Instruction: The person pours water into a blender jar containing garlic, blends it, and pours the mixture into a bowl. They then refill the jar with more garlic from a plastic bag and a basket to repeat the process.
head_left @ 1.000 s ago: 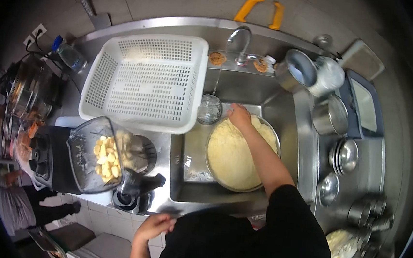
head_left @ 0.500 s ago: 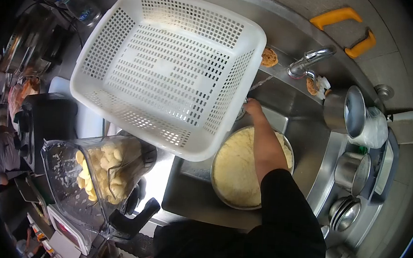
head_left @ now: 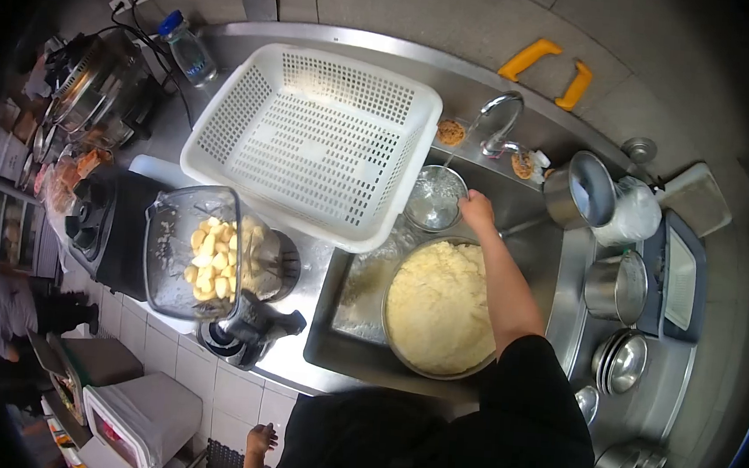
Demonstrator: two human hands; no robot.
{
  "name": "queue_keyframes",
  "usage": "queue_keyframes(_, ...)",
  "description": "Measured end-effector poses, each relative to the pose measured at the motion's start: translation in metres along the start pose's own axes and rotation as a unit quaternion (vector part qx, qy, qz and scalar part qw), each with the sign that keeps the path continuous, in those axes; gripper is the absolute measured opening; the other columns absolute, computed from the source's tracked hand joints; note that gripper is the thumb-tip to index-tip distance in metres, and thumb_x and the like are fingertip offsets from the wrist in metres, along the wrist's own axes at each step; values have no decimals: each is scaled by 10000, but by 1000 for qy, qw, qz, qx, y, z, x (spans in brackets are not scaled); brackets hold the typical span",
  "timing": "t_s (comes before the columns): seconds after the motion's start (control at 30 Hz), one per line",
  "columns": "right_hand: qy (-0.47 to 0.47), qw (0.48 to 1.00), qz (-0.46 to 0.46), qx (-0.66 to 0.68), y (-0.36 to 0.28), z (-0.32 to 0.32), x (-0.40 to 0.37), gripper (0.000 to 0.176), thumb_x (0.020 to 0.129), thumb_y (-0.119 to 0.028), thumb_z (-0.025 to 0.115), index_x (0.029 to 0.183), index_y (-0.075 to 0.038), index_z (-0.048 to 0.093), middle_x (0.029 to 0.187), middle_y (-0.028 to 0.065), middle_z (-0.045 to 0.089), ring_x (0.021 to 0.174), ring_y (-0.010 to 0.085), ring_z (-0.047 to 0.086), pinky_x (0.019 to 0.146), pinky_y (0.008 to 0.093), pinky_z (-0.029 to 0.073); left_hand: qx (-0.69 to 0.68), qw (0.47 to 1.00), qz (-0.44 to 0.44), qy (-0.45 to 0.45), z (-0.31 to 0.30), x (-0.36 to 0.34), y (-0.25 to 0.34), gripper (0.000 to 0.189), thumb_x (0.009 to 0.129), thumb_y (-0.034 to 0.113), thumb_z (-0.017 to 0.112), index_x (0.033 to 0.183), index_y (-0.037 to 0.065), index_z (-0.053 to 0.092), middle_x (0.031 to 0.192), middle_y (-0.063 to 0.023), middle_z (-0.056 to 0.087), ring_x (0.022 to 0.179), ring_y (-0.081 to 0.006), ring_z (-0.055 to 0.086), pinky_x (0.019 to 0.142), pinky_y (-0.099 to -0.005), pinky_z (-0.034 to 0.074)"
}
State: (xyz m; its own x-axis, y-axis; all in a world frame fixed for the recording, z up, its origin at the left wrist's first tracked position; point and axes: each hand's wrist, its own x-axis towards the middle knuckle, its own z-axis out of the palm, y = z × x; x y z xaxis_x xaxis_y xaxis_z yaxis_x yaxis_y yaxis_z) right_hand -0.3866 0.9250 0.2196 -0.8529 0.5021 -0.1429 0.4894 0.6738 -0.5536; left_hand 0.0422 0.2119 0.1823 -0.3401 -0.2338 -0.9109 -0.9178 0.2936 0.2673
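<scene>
My right hand [head_left: 477, 209] grips the right side of a small round metal bowl [head_left: 435, 200]. Water runs from the curved faucet [head_left: 505, 121] into this bowl, which has water in it. Just below, in the sink [head_left: 324, 340], a large round metal bowl [head_left: 383, 309] is heaped with a pale yellow crumbly mass [head_left: 439, 305]; my right forearm passes over its edge. My left hand [head_left: 262, 439] hangs low beside my body, fingers loosely bent and holding nothing. A clear blender jar [head_left: 165, 262] with peeled garlic-like pale cloves [head_left: 214, 257] stands left of the sink.
A white perforated basket [head_left: 311, 150] spans the counter and the sink's upper left. Metal pots [head_left: 617, 286] and stacked bowls [head_left: 624, 364] line the right side. A black appliance [head_left: 111, 231] stands at left. Another person [head_left: 3, 310] is farther left.
The view has shifted, and the basket now sits lower and smaller in it. The small bowl under the running water has come out from behind the basket. My left hand has come into view.
</scene>
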Motion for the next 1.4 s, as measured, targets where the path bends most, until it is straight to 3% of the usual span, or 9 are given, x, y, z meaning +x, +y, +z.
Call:
queue_keyframes(0.1,20,1000,8,3,-37,-62,-41,293,831,-279,574,976,-38,655,932,212,682,876,366,667,812,456,494,5,999,31,-9,-3,16,0,326,928,319,599,870,-1,585,697,-128,654,487,-211,611,411,-331,481)
queue_keyframes(0.27,43,999,20,11,-58,-128,-94,308,809,-279,562,954,-19,643,937,216,678,864,375,663,785,461,497,18,998,54,-37,-18,58,-6,364,919,373,594,880,10,584,702,-122,653,511,-222,623,421,-355,493)
queue_keyframes(0.5,80,994,-13,68,-123,-201,-187,211,786,-175,562,805,28,616,708,128,641,614,226,644,546,375,512,46,995,62,-56,-36,117,12,359,919,391,577,899,33,591,724,-110,659,521,-211,624,450,-350,501)
queue_keyframes(0.57,56,983,-16,175,-124,-214,-198,115,774,-144,557,756,-36,593,654,32,559,527,170,550,479,336,461,67,994,62,-65,-39,130,19,352,923,393,567,905,43,594,729,-100,662,529,-205,627,466,-346,503)
queue_keyframes(0.73,32,976,-13,217,-224,-252,-276,77,766,-145,569,705,-100,554,630,-6,511,497,117,478,422,286,364,80,989,88,-92,-51,163,21,351,912,416,557,900,69,608,723,-92,660,538,-200,632,488,-363,501)
queue_keyframes(0.8,14,982,-42,184,-253,-260,-292,118,797,-136,543,727,-47,577,644,30,549,501,169,555,410,330,500,93,985,95,-105,-57,170,24,349,905,423,557,898,80,616,720,-93,653,545,-204,629,492,-367,498)
queue_keyframes(1.0,14,987,-81,139,-337,-265,-323,157,795,-140,567,733,1,595,650,41,554,490,175,549,425,330,514,89,984,89,-127,-77,181,20,364,939,428,533,900,75,616,680,-85,625,543,-210,614,486,-376,491)
queue_keyframes(1.2,15,995,-88,51,-406,-259,-341,183,803,-135,551,777,40,598,715,127,613,506,262,651,475,328,535,100,982,87,-137,-85,195,4,385,919,413,502,899,43,603,682,-104,639,531,-206,621,486,-369,500)
queue_keyframes(1.4,44,991,-110,-60,-444,-253,-345,230,827,-143,527,814,72,607,722,190,651,548,268,685,513,367,564,109,979,100,-141,-87,197,-4,395,910,405,499,917,25,609,687,-110,647,529,-204,627,484,-362,510)
